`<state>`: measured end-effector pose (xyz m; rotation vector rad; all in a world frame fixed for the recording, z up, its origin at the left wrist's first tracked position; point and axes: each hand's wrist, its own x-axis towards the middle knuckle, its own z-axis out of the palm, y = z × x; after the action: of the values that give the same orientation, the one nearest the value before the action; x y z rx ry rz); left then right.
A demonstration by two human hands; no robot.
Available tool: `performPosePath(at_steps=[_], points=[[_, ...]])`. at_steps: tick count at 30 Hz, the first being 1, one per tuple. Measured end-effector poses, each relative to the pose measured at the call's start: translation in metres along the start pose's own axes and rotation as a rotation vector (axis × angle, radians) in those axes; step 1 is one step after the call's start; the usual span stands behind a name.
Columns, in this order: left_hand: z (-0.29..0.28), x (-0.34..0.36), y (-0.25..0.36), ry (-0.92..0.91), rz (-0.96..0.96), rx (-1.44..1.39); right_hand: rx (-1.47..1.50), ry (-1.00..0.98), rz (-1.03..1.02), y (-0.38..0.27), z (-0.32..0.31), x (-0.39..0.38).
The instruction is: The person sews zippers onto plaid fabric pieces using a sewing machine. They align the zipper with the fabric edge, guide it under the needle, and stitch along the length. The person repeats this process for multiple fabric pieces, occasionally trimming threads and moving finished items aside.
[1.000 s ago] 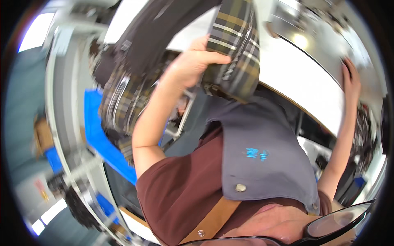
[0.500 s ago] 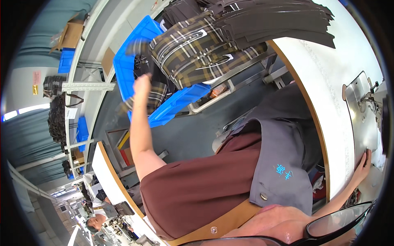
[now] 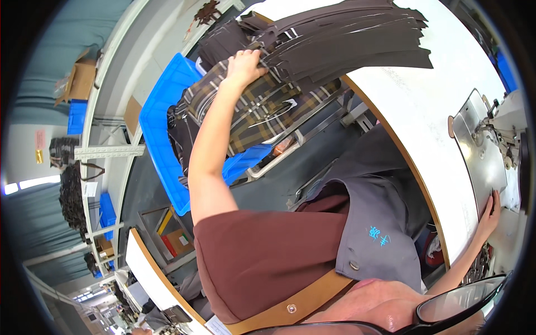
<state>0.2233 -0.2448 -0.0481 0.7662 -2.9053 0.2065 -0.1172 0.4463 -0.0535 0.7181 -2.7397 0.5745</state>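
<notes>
My left hand (image 3: 244, 70) is at the top of a pile of plaid zippered pieces (image 3: 245, 117), its fingers curled over the fabric. The pile lies over a blue plastic bin (image 3: 164, 156), beside a fanned stack of dark strips (image 3: 352, 44). My right hand (image 3: 488, 212) rests its loosely extended fingers against the metal plate (image 3: 474, 151) of a sewing machine (image 3: 508, 134) on the white tabletop (image 3: 419, 123). Whether anything small is under those fingertips I cannot tell.
At left stand white shelving (image 3: 106, 151) with blue bins (image 3: 77, 116), cardboard boxes (image 3: 81, 78) and dark bundles (image 3: 72, 195). A second table (image 3: 151, 268) is at lower left. A low trolley (image 3: 279, 156) shows below the pile. Distant workstations recede at the bottom left.
My left hand moved from holding a plaid zippered piece down toward the blue bin, then up onto the pile. The view swung toward the shelving. My right hand stayed by the machine plate.
</notes>
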Motion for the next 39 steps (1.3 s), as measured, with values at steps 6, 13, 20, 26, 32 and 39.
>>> performPosePath(at_steps=[6,13,20,26,32,39], points=[[0.005,0.041,-0.034,-0.292,-0.194,0.018,0.037,0.016,0.055,-0.007,-0.006,-0.007],[0.011,0.02,-0.005,-0.172,0.025,0.031,0.023,0.012,0.039,-0.005,-0.006,-0.006],[0.018,0.035,0.002,-0.256,-0.07,0.017,0.045,0.013,0.062,-0.009,-0.008,-0.005],[0.012,-0.036,-0.159,0.545,-0.787,-1.249,-0.049,0.069,0.032,-0.003,-0.006,-0.004],[-0.11,-0.033,0.003,0.399,-0.3,-1.313,0.448,0.062,-0.069,-0.142,-0.003,-0.014],[-0.117,-0.001,0.262,0.621,0.576,-1.001,1.827,-0.6,0.122,-0.336,0.044,-0.036]])
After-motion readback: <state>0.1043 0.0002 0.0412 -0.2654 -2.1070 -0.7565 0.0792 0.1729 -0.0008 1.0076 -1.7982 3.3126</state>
